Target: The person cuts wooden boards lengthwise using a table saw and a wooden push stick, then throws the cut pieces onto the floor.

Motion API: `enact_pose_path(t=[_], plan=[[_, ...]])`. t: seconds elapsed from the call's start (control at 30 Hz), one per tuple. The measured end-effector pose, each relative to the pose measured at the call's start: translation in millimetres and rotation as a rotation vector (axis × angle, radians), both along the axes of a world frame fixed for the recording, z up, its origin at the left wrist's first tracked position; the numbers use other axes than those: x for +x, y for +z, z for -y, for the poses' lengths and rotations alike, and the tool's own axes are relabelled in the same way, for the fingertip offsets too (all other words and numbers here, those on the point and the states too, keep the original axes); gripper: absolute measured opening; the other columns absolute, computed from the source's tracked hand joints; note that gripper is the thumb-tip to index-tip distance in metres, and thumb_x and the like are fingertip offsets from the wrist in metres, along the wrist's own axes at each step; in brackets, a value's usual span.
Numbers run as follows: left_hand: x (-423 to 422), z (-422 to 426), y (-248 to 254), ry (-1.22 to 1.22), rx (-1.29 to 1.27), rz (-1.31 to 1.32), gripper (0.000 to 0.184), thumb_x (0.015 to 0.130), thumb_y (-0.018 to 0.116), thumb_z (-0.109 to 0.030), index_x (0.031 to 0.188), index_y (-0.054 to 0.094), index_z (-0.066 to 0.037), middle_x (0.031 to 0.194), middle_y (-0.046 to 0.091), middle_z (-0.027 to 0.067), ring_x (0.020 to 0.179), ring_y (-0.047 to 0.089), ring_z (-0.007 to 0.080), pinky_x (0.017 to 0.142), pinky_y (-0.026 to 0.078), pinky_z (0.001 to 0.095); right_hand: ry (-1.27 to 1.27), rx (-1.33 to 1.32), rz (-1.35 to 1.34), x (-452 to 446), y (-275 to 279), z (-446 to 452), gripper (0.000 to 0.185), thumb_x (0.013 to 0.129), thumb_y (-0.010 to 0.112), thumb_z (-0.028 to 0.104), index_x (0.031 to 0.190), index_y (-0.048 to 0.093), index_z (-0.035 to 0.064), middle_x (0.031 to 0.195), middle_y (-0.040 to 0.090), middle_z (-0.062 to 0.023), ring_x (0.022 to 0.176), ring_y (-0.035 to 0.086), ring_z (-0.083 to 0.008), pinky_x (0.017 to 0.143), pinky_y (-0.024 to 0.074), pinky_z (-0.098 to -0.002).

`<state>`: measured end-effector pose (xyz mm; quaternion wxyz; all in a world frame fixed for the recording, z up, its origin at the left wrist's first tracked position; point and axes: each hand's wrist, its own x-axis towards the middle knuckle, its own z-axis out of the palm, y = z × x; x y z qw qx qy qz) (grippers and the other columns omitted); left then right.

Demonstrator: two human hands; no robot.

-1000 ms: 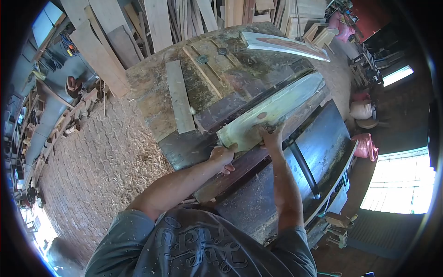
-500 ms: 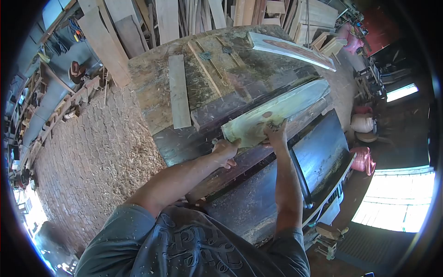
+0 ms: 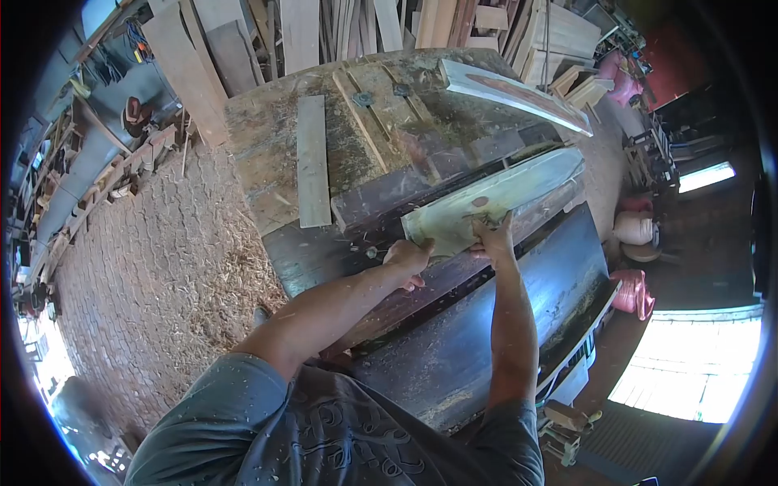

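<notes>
My left hand (image 3: pixel 408 259) and right hand (image 3: pixel 495 241) hold the board (image 3: pixel 502 193), mid-frame. A slat (image 3: pixel 314 166) lies upper left of centre, a plank (image 3: pixel 523 95) upper right.

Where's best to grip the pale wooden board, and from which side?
Probably the near long edge of the pale wooden board, coming from the lower right of the view: that edge faces there, while the dark beam runs close along the far one.

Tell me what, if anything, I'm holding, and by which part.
Your left hand is at the left end of the pale board, right hand on its near long edge; whether they grip or just press, I can't tell.
</notes>
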<state>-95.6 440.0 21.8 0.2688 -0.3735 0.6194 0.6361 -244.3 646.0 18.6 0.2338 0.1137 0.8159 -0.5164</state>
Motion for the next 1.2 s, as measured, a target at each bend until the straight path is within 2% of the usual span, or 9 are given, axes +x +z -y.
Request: enact_pose_path(t=[0.27, 0.5, 0.7, 0.77, 0.83, 0.93, 1.1, 1.17, 1.2], plan=[[-19.4, -11.5, -0.9, -0.009, 0.026, -0.013, 0.075, 0.101, 0.063, -0.06, 0.119, 0.068, 0.012, 0.096, 0.076, 0.0223, 0.072, 0.08, 0.0343, 0.059, 0.068, 0.0478, 0.051, -0.002, -0.009, -17.6, 2.8, -10.7, 0.126, 0.097, 0.08, 0.026, 0.167, -0.025, 0.0177, 0.101, 0.072, -0.0199, 0.063, 0.073, -0.0275, 0.054, 0.0658, -0.0418], [-33.1, -21.8, 5.7, -0.033, -0.004, -0.021, 0.075, 0.101, 0.062, -0.059, 0.115, 0.069, 0.014, 0.096, 0.076, 0.0219, 0.072, 0.08, 0.033, 0.058, 0.069, 0.0474, 0.053, 0.021, 0.0, -37.3, -0.7, -23.1, 0.123, 0.098, 0.08, 0.026, 0.166, -0.022, 0.0196, 0.106, 0.073, -0.0202, 0.068, 0.075, -0.0278, 0.056, 0.0667, -0.0414], [-39.1, -31.4, 5.5, 0.008, -0.019, -0.075, 0.071, 0.102, 0.063, -0.058, 0.119, 0.071, 0.01, 0.1, 0.077, 0.0242, 0.078, 0.081, 0.034, 0.062, 0.069, 0.0489, 0.069, 0.034, 0.008, -52.4, -2.4, -33.2, 0.122, 0.098, 0.079, 0.025, 0.166, -0.022, 0.021, 0.105, 0.073, -0.018, 0.065, 0.073, -0.0264, 0.054, 0.0656, -0.0403], [-44.6, -35.4, 9.5, -0.025, -0.029, -0.02, 0.064, 0.103, 0.061, -0.057, 0.121, 0.074, 0.003, 0.112, 0.079, 0.0173, 0.08, 0.082, 0.0303, 0.063, 0.069, 0.0464, 0.06, 0.037, -0.005, -60.7, -2.8, -35.9, 0.122, 0.098, 0.079, 0.025, 0.166, -0.022, 0.0209, 0.105, 0.072, -0.0172, 0.064, 0.072, -0.0257, 0.054, 0.0651, -0.0399], [-44.7, -32.8, 4.2, -0.053, 0.005, -0.016, 0.066, 0.104, 0.06, -0.058, 0.119, 0.074, 0.005, 0.107, 0.079, 0.0205, 0.082, 0.082, 0.0318, 0.065, 0.069, 0.0476, 0.043, 0.039, -0.013, -58.9, -9.9, -40.6, 0.124, 0.097, 0.081, 0.026, 0.166, -0.022, 0.0213, 0.104, 0.072, -0.0158, 0.062, 0.071, -0.0243, 0.053, 0.0645, -0.0392], [-38.5, -31.5, 4.1, -0.082, -0.01, -0.009, 0.07, 0.104, 0.058, -0.06, 0.113, 0.074, 0.008, 0.088, 0.079, 0.0223, 0.083, 0.082, 0.0326, 0.067, 0.07, 0.0492, 0.069, 0.057, -0.059, -48.9, -6.0, -40.4, 0.131, 0.094, 0.084, 0.025, 0.166, -0.026, 0.0193, 0.1, 0.072, -0.0163, 0.066, 0.072, -0.025, 0.054, 0.0644, -0.0401], [-24.9, -31.5, 14.2, -0.056, -0.026, 0.001, 0.064, 0.104, 0.058, -0.061, 0.108, 0.077, 0.0, 0.086, 0.079, 0.0207, 0.079, 0.082, 0.0312, 0.065, 0.069, 0.0487, 0.059, 0.027, -0.06, -29.6, -9.1, -29.3, 0.137, 0.089, 0.087, 0.022, 0.166, -0.026, 0.017, 0.096, 0.072, -0.0176, 0.067, 0.073, -0.0257, 0.054, 0.0642, -0.0406], [-26.1, -36.3, 9.0, -0.068, -0.036, -0.024, 0.063, 0.104, 0.058, -0.06, 0.108, 0.076, 0.0, 0.087, 0.078, 0.0212, 0.079, 0.082, 0.0313, 0.065, 0.069, 0.0491, 0.12, 0.12, -0.035, -28.7, 4.9, -24.8, 0.142, 0.085, 0.091, 0.022, 0.165, -0.027, 0.0141, 0.097, 0.072, -0.0188, 0.064, 0.072, -0.0246, 0.052, 0.0631, -0.0399], [-25.9, -35.4, 9.5, -0.06, -0.046, -0.021, 0.063, 0.104, 0.057, -0.06, 0.109, 0.076, 0.0, 0.087, 0.078, 0.0217, 0.078, 0.081, 0.0313, 0.065, 0.069, 0.0494, 0.114, 0.149, -0.052, -26.8, 12.0, -23.8, 0.139, 0.081, 0.094, 0.025, 0.167, -0.013, 0.0081, 0.095, 0.072, -0.0198, 0.061, 0.071, -0.0234, 0.048, 0.0608, -0.0397]])
